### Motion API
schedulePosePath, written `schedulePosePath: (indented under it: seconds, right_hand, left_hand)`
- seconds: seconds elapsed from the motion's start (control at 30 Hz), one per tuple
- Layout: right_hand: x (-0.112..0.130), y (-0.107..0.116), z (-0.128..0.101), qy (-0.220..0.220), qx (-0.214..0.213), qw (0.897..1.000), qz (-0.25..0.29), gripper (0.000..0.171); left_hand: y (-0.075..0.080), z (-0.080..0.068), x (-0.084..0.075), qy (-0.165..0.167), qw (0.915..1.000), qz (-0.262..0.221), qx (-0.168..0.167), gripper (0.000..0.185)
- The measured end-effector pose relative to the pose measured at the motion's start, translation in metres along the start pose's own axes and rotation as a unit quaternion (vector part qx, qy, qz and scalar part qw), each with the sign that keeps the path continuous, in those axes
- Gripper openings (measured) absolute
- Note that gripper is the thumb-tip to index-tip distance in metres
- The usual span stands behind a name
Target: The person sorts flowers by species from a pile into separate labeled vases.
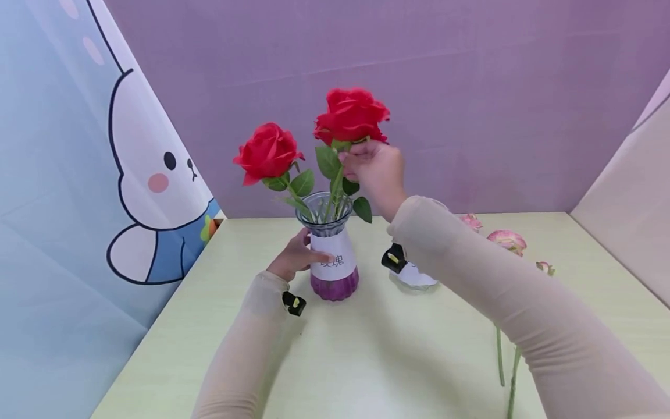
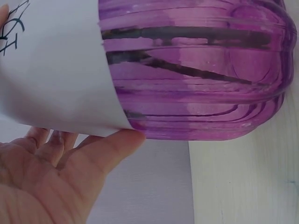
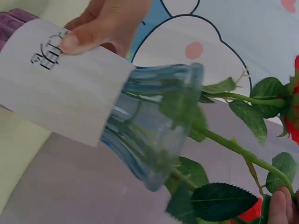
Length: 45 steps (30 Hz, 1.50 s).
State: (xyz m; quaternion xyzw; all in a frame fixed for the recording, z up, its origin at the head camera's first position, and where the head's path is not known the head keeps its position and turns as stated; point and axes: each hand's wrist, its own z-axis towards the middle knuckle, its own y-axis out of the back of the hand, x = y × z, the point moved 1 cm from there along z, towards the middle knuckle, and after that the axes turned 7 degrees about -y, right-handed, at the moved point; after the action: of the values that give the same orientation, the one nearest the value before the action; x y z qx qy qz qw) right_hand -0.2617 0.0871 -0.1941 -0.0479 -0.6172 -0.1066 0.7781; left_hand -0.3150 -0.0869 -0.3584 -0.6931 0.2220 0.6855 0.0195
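A glass vase (image 1: 335,288) with a purple lower part and a white paper label (image 1: 335,256) stands upright on the table. My left hand (image 1: 299,256) grips its side, the thumb across the label. Dark stem ends show through the purple glass (image 2: 201,70). One red rose (image 1: 269,152) leans left out of the vase's rim. My right hand (image 1: 378,171) pinches the green stem of another red rose (image 1: 352,114) just under its bloom. That stem (image 3: 233,147) runs down into the vase. Below it, a leafy stem (image 3: 224,200) is partly hidden.
Behind my right sleeve stands a second clear vessel with a white label (image 1: 413,276), mostly hidden. Pink flowers (image 1: 508,240) on green stems lie at the right of the pale table (image 1: 335,361). A purple backdrop (image 1: 445,105) and a printed cloth (image 1: 52,233) border the table.
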Motion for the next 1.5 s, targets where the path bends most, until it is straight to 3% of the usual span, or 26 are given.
schedulePosePath:
  seconds: [0.43, 0.6, 0.83, 0.93, 1.1, 1.2, 1.3, 1.4, 1.5]
  right_hand:
    - [-0.033, -0.015, -0.003, -0.062, 0.063, 0.996, -0.016, 0.018]
    - [-0.041, -0.02, -0.004, -0.056, 0.077, 0.995, -0.017, 0.021]
    - [-0.047, -0.003, -0.004, -0.067, 0.104, 0.992, -0.028, 0.028]
    - [-0.049, 0.015, -0.006, -0.085, 0.145, 0.983, -0.08, 0.029]
    - [-0.057, 0.064, -0.01, -0.082, 0.224, 0.952, -0.192, 0.035]
    - [-0.066, 0.103, -0.011, -0.095, 0.237, 0.939, -0.229, 0.043]
    - [-0.076, 0.145, -0.011, -0.124, 0.24, 0.925, -0.269, 0.048]
    - [-0.087, 0.185, -0.01, -0.145, 0.241, 0.909, -0.309, 0.05]
    - [-0.096, 0.219, -0.01, -0.145, 0.223, 0.911, -0.314, 0.047]
  left_hand:
    - [0.003, -0.005, 0.0, 0.012, 0.9999, 0.008, -0.004, 0.08]
    - [0.002, -0.006, 0.0, 0.01, 0.9999, 0.004, -0.01, 0.079]
    - [0.001, -0.008, 0.0, -0.006, 0.9996, 0.025, -0.01, 0.082]
    - [0.005, -0.01, 0.0, -0.003, 0.9982, 0.058, -0.014, 0.087]
    - [0.018, -0.021, 0.008, 0.026, 0.9869, 0.159, 0.002, 0.082]
    - [0.019, -0.032, 0.01, 0.048, 0.9697, 0.231, 0.065, 0.059]
    - [0.009, -0.039, 0.002, 0.041, 0.9538, 0.258, 0.148, 0.042]
    - [-0.009, -0.042, -0.011, 0.018, 0.9437, 0.253, 0.213, 0.042]
    - [-0.03, -0.039, -0.021, -0.002, 0.9378, 0.247, 0.243, 0.052]
